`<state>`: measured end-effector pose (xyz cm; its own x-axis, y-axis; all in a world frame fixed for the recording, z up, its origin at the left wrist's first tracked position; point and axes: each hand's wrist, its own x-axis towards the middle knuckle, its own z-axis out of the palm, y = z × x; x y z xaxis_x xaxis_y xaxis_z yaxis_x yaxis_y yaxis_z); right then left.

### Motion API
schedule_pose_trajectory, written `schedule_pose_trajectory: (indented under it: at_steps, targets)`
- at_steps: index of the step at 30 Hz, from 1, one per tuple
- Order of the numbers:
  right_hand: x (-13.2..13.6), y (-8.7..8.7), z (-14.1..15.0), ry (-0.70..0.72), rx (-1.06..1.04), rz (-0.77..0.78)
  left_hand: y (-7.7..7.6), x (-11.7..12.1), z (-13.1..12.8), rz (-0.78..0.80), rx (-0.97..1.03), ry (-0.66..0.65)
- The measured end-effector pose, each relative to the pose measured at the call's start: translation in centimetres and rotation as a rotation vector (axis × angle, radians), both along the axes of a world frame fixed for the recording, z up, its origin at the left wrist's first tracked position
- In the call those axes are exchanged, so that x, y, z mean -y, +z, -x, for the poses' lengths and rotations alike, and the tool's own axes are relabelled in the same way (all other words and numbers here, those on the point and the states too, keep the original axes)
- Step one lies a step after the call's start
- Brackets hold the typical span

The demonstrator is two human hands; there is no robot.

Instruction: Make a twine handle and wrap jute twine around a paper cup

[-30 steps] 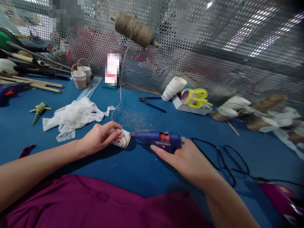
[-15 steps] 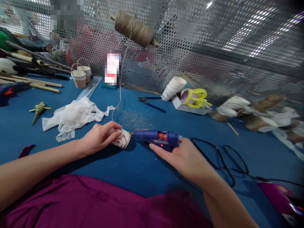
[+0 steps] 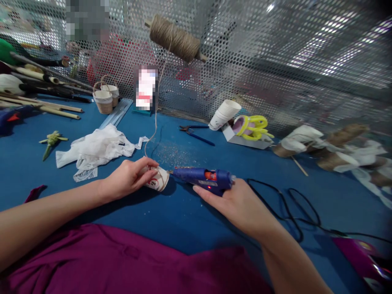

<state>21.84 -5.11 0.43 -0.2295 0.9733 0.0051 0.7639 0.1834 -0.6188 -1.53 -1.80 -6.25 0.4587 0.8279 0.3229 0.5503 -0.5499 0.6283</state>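
My left hand (image 3: 136, 173) grips a small white paper cup (image 3: 159, 182) lying on its side, printed with a dark and red mark. Jute twine (image 3: 155, 122) runs from a spool (image 3: 175, 37) on the mesh down to the cup under my fingers. In my right hand (image 3: 234, 204) is a blue hot glue gun (image 3: 200, 178) with a small red light lit. Its nozzle points left and meets or nearly meets the cup's rim. Whether glue is flowing, I cannot make out.
White lace (image 3: 102, 149) lies left of the cup, pliers (image 3: 197, 134) behind it. Stacked paper cups (image 3: 225, 114) and yellow-handled scissors (image 3: 252, 127) in a box sit at the back. Two little twine baskets (image 3: 103, 102) stand by a phone (image 3: 145, 90). A black cord (image 3: 284, 204) loops at right.
Both hands, the cup and the glue gun hold nearly the same place. The whole view has shifted very slightly.
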Motion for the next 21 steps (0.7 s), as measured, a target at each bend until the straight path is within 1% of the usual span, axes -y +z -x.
schedule_pose_trajectory:
  at_steps: [5,13,16,21]
  targets:
    - [-0.15,-0.13,0.07,-0.008,0.000,0.017,0.09,-0.04,-0.08,-0.005,0.000,0.004]
    - [0.18,0.21,0.23,-0.032,-0.010,0.041,0.03,-0.05,-0.02,0.060,0.034,0.003]
    - [0.32,0.08,0.10,-0.037,0.020,0.044,-0.06,-0.03,0.00,0.043,0.025,0.008]
    - [0.52,-0.10,-0.02,-0.084,0.089,0.072,-0.23,-0.10,0.09,0.045,0.016,0.004]
